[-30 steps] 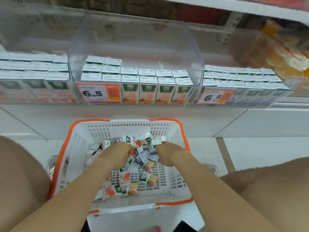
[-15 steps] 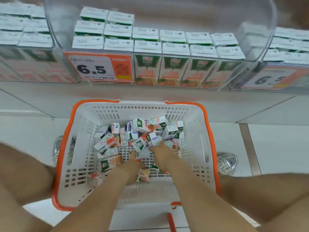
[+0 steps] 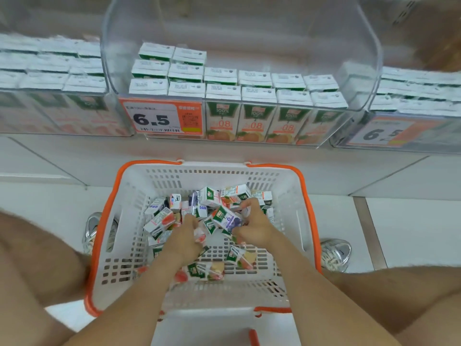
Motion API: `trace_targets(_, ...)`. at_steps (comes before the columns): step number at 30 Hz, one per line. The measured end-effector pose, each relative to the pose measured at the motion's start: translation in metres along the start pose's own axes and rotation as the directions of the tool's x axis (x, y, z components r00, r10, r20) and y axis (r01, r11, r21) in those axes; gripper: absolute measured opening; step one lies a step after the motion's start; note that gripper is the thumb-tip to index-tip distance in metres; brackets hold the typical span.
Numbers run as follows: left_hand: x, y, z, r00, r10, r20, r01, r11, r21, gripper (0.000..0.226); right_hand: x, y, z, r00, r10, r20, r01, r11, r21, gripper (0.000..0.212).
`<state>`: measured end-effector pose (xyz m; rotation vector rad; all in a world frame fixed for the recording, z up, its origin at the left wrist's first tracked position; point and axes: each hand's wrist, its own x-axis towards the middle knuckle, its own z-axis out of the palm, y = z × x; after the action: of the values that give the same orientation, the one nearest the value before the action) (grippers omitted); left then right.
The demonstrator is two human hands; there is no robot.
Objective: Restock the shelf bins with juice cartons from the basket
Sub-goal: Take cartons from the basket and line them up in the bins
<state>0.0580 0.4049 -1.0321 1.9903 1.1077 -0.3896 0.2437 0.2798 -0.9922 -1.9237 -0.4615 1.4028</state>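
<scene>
A white basket with an orange rim (image 3: 308, 208) stands on the floor between my knees, with several small juice cartons (image 3: 159, 222) piled loose in it. My left hand (image 3: 185, 239) is down in the pile, fingers curled round a carton with a red patch (image 3: 200, 238). My right hand (image 3: 255, 228) grips a white and purple carton (image 3: 228, 219) just above the pile. Above the basket, the middle clear shelf bin (image 3: 359, 78) holds rows of upright orange juice cartons (image 3: 258, 97); its back right part has no cartons.
Clear bins full of cartons stand to the left (image 3: 50, 78) and right (image 3: 419, 96) of the middle one. Orange price tags reading 6.5 (image 3: 159, 119) hang on the bin fronts. My bare legs and silver shoes (image 3: 335, 254) flank the basket on the white tiled floor.
My head has tilted down and nearer the shelf. Both hands pulled back to the near side of the pile, and the right hand has taken hold of the purple carton.
</scene>
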Motion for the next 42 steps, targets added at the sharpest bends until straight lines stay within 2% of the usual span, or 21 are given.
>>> trace_targets(2, -0.005, 0.011, -0.018, 0.998, -0.059, -0.019, 0.054, 0.981, -0.188, 0.05, -0.007, -0.004, -0.007, 0.998, 0.044, 0.037, -0.05, 0.984, 0.17, 0.064)
trace_targets(4, -0.012, 0.021, -0.038, 0.997, -0.076, 0.005, 0.073, 0.923, -0.377, 0.054, -0.02, -0.009, -0.013, 1.0, 0.018, 0.007, -0.018, 0.989, 0.147, 0.071)
trace_targets(6, -0.021, 0.032, -0.057, 0.997, -0.056, 0.053, 0.076, 0.839, -0.539, 0.054, -0.033, -0.013, -0.018, 0.999, -0.036, 0.011, 0.035, 0.994, 0.099, 0.063)
trace_targets(8, -0.03, 0.042, -0.072, 0.996, -0.013, 0.09, 0.069, 0.756, -0.651, 0.047, -0.044, -0.024, -0.023, 0.996, -0.082, 0.026, 0.081, 0.996, 0.025, 0.044)
trace_targets(12, -0.057, 0.069, -0.097, 0.995, 0.091, 0.051, -0.025, 0.677, -0.736, 0.026, -0.066, -0.059, -0.03, 0.982, -0.183, -0.036, 0.18, 0.98, -0.081, 0.034)
trace_targets(16, -0.073, 0.083, -0.113, 0.99, 0.061, -0.126, -0.134, 0.663, -0.736, 0.012, -0.087, -0.097, -0.045, 0.956, -0.294, -0.024, 0.282, 0.934, -0.218, 0.035)
trace_targets(20, -0.092, 0.1, -0.129, 0.978, 0.081, -0.193, -0.202, 0.606, -0.769, 0.037, -0.123, -0.147, -0.064, 0.913, -0.408, -0.005, 0.363, 0.816, -0.45, 0.05)
trace_targets(22, -0.104, 0.117, -0.133, 0.967, 0.156, -0.203, -0.256, 0.567, -0.783, 0.038, -0.147, -0.172, -0.073, 0.869, -0.495, 0.005, 0.421, 0.734, -0.533, 0.042)
trace_targets(24, -0.117, 0.135, -0.137, 0.947, 0.251, -0.199, -0.309, 0.547, -0.778, 0.037, -0.176, -0.192, -0.084, 0.822, -0.57, -0.011, 0.472, 0.692, -0.546, 0.024)
trace_targets(28, -0.135, 0.175, -0.149, 0.872, 0.383, -0.306, -0.486, 0.59, -0.645, 0.031, -0.225, -0.216, -0.117, 0.688, -0.703, -0.177, 0.534, 0.657, -0.532, 0.013)
trace_targets(31, -0.145, 0.211, -0.154, 0.796, 0.438, -0.418, -0.606, 0.593, -0.531, 0.027, -0.24, -0.227, -0.151, 0.563, -0.756, -0.335, 0.522, 0.639, -0.565, 0.012)
trace_targets(34, -0.147, 0.245, -0.16, 0.702, 0.449, -0.552, -0.699, 0.584, -0.414, 0.029, -0.245, -0.234, -0.187, 0.426, -0.782, -0.455, 0.488, 0.622, -0.612, 0.022)
trace_targets(37, -0.142, 0.275, -0.169, 0.619, 0.448, -0.645, -0.756, 0.562, -0.335, 0.032, -0.234, -0.24, -0.221, 0.327, -0.82, -0.469, 0.432, 0.571, -0.698, 0.032)
trace_targets(39, -0.131, 0.291, -0.174, 0.584, 0.446, -0.678, -0.772, 0.564, -0.294, 0.034, -0.218, -0.245, -0.241, 0.319, -0.855, -0.409, 0.354, 0.508, -0.785, 0.036)
trace_targets(42, -0.11, 0.306, -0.177, 0.556, 0.441, -0.704, -0.767, 0.598, -0.231, 0.033, -0.187, -0.253, -0.264, 0.391, -0.855, -0.341, 0.226, 0.448, -0.865, 0.042)
